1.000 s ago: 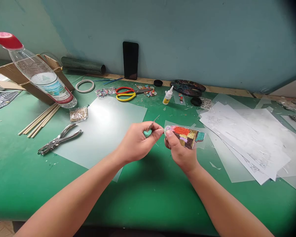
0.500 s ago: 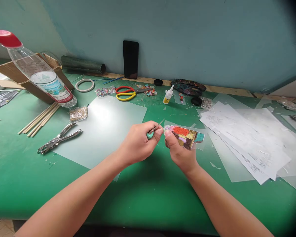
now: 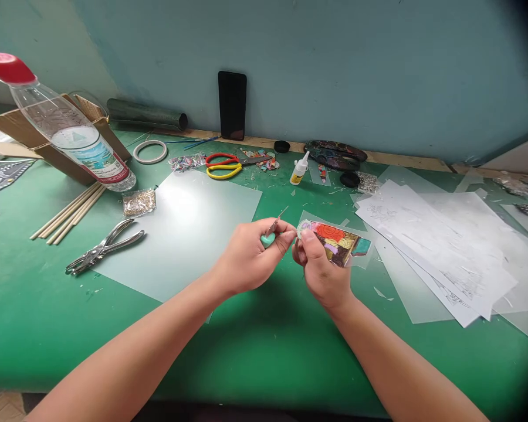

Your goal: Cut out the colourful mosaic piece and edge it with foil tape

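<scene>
My left hand [image 3: 257, 255] is closed around small mint-green-handled scissors [image 3: 268, 239], whose thin metal tip points up and away. Its thumb and forefinger pinch together at the left end of a clear plastic sheet [image 3: 367, 258], but what lies between them is too small to make out. That sheet bears a coloured drawing [image 3: 334, 235] in red, yellow, brown and teal, with a round part at its left end. Gripping the sheet from below, my right hand [image 3: 325, 272] has its thumb on top near the round part. The right fingers are mostly hidden underneath.
On the green table lie a hole punch [image 3: 99, 252], wooden sticks [image 3: 70, 214], a frosted sheet [image 3: 193, 217], red-and-yellow scissors [image 3: 224, 167] and papers [image 3: 435, 246]. A glue bottle [image 3: 298, 171], phone [image 3: 232, 105] and tilted water bottle [image 3: 83, 140] stand behind.
Both hands have shifted slightly right with the sheet. My left fingertips have moved in against the sheet's left end, and the scissors' tip has tilted a little more upward.
</scene>
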Motion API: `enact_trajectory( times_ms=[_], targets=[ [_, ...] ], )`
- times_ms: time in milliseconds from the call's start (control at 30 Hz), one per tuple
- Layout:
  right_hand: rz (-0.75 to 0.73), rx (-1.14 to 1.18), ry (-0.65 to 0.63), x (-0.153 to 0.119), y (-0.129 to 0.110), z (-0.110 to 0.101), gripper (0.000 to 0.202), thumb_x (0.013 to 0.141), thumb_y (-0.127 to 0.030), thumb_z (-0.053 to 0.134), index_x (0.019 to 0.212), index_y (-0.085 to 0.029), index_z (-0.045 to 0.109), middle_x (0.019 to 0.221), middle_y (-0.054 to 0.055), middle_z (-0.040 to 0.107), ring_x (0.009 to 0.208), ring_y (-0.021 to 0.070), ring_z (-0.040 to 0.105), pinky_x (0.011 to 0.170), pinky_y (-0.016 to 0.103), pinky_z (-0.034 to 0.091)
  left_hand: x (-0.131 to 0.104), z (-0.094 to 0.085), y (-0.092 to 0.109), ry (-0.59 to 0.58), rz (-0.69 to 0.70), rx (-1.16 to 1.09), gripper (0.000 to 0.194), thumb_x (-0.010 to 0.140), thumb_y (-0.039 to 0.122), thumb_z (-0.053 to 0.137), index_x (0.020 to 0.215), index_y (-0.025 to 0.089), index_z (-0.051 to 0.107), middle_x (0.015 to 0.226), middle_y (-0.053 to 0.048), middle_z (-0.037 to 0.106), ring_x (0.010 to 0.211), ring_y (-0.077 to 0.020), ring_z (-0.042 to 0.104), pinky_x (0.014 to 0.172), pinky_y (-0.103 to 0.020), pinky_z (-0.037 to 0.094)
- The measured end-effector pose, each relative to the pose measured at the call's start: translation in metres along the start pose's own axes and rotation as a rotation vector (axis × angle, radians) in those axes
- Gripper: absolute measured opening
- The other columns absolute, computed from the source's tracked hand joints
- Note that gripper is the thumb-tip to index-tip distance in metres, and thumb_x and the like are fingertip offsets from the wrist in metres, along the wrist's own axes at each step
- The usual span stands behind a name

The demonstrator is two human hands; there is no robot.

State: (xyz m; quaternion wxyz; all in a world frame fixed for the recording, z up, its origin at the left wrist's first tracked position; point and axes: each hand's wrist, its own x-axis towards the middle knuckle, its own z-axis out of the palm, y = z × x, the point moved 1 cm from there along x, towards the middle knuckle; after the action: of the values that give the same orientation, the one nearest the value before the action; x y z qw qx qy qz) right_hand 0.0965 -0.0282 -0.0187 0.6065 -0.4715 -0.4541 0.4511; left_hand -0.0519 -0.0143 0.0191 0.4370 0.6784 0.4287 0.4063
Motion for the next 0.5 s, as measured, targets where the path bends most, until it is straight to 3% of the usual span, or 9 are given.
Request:
enact_trajectory(
  times_ms=[167, 500],
  targets=[
    [0.002, -0.025, 0.032, 0.0012, -0.0023, 0.0003, 0.048, 0.083, -0.054, 0.076, 0.058, -0.022, 0.05, 0.053, -0.004, 0.044, 0.05, 0.0111, 0.042, 0.048, 0.028, 0.039, 0.0003, -0.0002, 0.0005, 0.009, -0.049, -0.058, 0.023, 0.096, 0.035, 0.059, 0.086, 0.017, 0.068, 0.082, -0.003, 0.073, 0.077, -0.0161, 0.066, 0.071, -0.027, 0.051],
    [-0.024, -0.109, -0.004, 0.0034, -0.0008, -0.0045, 0.046, 0.082, -0.058, 0.075, 0.061, -0.025, 0.051, 0.057, -0.002, 0.049, 0.06, 0.0173, 0.055, 0.058, 0.033, 0.05, 0.0006, -0.0026, -0.0004, 0.015, 0.002, 0.001, 0.022, 0.096, 0.034, 0.057, 0.083, 0.018, 0.065, 0.079, -0.001, 0.072, 0.075, -0.0146, 0.064, 0.071, -0.026, 0.05]
  ],
)
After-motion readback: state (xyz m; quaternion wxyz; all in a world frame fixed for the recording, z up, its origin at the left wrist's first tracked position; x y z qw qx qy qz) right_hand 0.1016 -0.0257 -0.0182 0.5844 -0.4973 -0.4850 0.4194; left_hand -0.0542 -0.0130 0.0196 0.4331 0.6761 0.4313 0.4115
